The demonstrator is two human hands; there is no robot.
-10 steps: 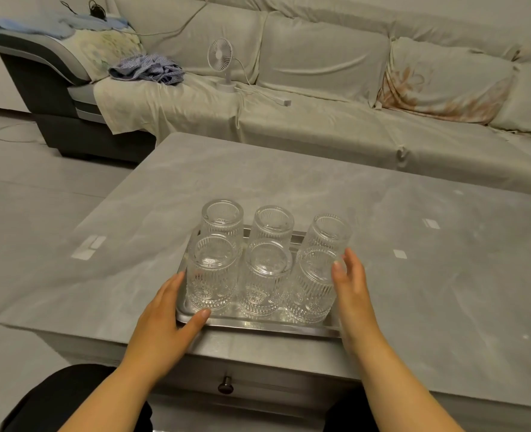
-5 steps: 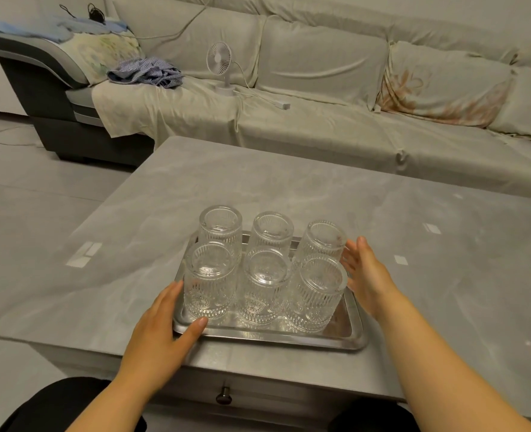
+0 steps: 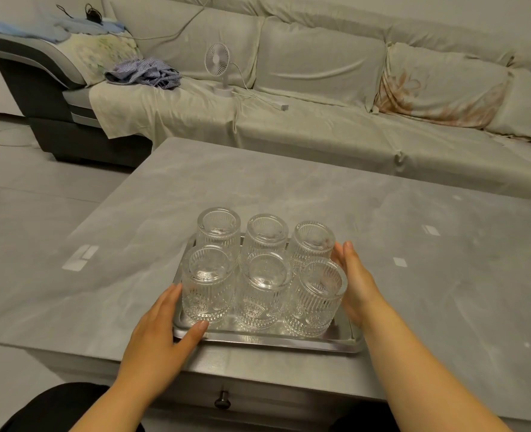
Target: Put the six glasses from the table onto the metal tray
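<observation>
So all six glasses are already parked upside down on the metal tray, two rows of three, packed tight near the front edge of the grey surface. The tray's long axis runs left to right, and it's bracketed on both short ends. The left hand is laid flat and open against the near-left glass, thumb on the rim; nothing is gripped. The right hand is open too, palm pressed to the right-side glasses. Nothing else is nearby; only a drawer knob below. Probably just final nudging is left.
</observation>
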